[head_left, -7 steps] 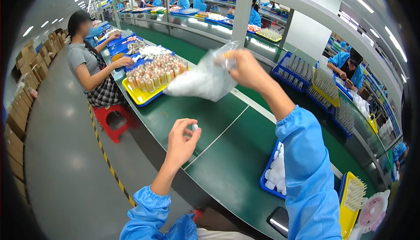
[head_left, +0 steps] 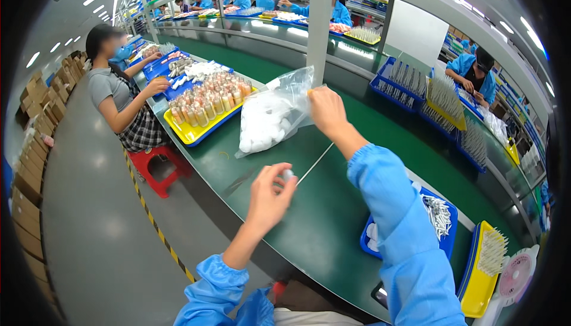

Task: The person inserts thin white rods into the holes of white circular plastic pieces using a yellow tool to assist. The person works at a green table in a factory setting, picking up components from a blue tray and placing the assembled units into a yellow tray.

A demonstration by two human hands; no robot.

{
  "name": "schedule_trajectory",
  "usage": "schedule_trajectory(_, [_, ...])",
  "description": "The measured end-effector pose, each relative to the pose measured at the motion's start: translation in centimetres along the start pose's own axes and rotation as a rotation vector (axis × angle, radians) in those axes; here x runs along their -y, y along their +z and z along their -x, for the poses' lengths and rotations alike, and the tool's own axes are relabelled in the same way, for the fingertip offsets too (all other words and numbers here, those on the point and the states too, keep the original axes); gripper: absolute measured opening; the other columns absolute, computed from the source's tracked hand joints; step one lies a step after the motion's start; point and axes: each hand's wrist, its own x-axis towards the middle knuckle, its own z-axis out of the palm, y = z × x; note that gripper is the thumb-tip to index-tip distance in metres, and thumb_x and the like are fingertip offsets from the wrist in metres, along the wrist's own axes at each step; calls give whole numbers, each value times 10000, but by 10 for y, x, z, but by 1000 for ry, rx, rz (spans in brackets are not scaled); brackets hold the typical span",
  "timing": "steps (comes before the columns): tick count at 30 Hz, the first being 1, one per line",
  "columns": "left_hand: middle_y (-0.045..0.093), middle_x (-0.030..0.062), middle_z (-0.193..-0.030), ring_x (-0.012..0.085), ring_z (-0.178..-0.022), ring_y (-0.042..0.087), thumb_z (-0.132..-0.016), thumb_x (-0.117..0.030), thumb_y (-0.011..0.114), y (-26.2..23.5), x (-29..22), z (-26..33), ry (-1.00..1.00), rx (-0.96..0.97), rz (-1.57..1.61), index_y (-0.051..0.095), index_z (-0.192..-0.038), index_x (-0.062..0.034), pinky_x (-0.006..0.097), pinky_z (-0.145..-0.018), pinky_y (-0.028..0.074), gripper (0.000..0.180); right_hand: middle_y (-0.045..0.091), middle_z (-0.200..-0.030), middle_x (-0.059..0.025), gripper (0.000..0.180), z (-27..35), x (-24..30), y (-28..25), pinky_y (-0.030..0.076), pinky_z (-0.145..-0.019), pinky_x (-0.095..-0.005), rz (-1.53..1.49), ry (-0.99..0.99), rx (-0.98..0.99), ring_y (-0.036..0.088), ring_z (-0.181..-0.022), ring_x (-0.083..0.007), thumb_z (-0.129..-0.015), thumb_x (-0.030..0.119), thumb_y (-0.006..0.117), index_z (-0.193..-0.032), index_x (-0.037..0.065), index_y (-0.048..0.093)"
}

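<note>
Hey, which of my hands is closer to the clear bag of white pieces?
Right. Your right hand is at the upper right edge of the clear bag; your left hand is apart from it, nearer you, holding a small white piece.

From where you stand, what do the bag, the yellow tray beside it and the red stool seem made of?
Bag: thin clear plastic film, glossy and wrinkled, with white pieces showing through.
Yellow tray: probably smooth moulded plastic, judging by its even colour and rounded corner.
Stool: probably also plastic, evenly red, seemingly one piece.

Head-worn fisheye, downward over bench point(head_left: 324, 225)
</note>
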Motion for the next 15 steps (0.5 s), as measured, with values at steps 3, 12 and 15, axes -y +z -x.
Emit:
schedule_trajectory(3, [698,137,-1159,184,-929,717,-1002,-65,775,24,-4,26,2,131,-32,730,-1269,24,328,-740,628,285,715,-1245,-286,430,8,40,61,550,-1066,-501,-226,163,126,652,-1274,-452,-833,-5,696,-1262,-9,722])
schedule_trajectory(12, [738,146,-1176,158,-912,728,-954,-9,810,62,-14,81,-98,272,10,684,-1350,50,298,-733,614,420,761,-1275,-316,700,58,-24,-21,583,-1068,-473,-374,30,561,740,-1198,-458,-876,405,864,-1418,-12,713])
schedule_trajectory(15, [745,134,-1155,190,-901,728,-927,-23,832,106,-53,83,130,389,3,691,-1271,29,314,-725,606,376,792,-1179,-303,530,121,-78,-123,618,-956,-471,-282,177,301,784,-1089,-431,-954,270,790,-1360,-66,731])
